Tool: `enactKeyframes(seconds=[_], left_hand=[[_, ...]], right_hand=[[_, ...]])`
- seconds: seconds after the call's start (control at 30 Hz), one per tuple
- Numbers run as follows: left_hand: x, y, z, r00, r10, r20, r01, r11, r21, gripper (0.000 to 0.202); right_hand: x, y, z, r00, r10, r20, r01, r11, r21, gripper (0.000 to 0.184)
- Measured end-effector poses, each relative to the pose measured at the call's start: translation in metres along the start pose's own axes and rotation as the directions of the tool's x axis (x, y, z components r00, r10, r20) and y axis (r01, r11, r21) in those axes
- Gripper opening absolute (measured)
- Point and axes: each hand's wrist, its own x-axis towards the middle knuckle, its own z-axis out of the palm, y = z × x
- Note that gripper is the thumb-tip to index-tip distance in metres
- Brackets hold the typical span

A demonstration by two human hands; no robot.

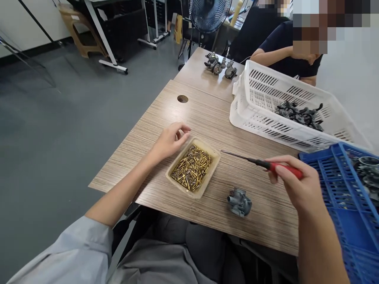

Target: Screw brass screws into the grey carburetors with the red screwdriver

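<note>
The right hand (297, 181) grips the screwdriver (261, 163); the left hand (171, 141), loosely curled, appears empty beside the tray (214, 157) of brass-coloured pins (192, 167). A low tool sweep could knock the metal casting (240, 202) off the nearby table (266, 228) edge.

Looks like streaked wood grain on the tabletop (142, 142), smooth and faintly glossy, and like grey metal, matt and uneven, on the carburettor body (239, 202). Gleams smooth and brassy on the small metal pieces (194, 165), but turns to cloudy plastic on the tray (211, 170). Shows smooth red plastic on the screwdriver handle (291, 170), dark metal along the shaft (237, 155), moulded plastic on the white crate (239, 112) and blue crate (352, 227), and soft matt cloth on the sleeve (85, 232).
</note>
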Motion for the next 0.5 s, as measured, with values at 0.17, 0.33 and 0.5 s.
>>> enactKeyframes(seconds=[0.17, 0.33, 0.5], left_hand=[[-0.005, 0.005, 0.001, 1.000, -0.007, 0.002, 0.006, 1.000, 0.016, 0.014], [-0.008, 0.007, 0.007, 0.999, 0.026, 0.036, -0.027, 0.999, 0.034, 0.016], [-0.010, 0.009, 0.013, 0.996, 0.034, 0.080, -0.038, 0.998, 0.051, 0.016]], right_hand=[[0.054, -0.018, 0.053, 0.969, -0.073, 0.237, 0.126, 0.968, -0.216, 0.027], [0.066, -0.020, 0.080, 0.932, -0.104, 0.347, 0.199, 0.948, -0.249, 0.024], [0.062, -0.021, 0.079, 0.923, -0.036, 0.384, 0.127, 0.968, -0.215, 0.026]])
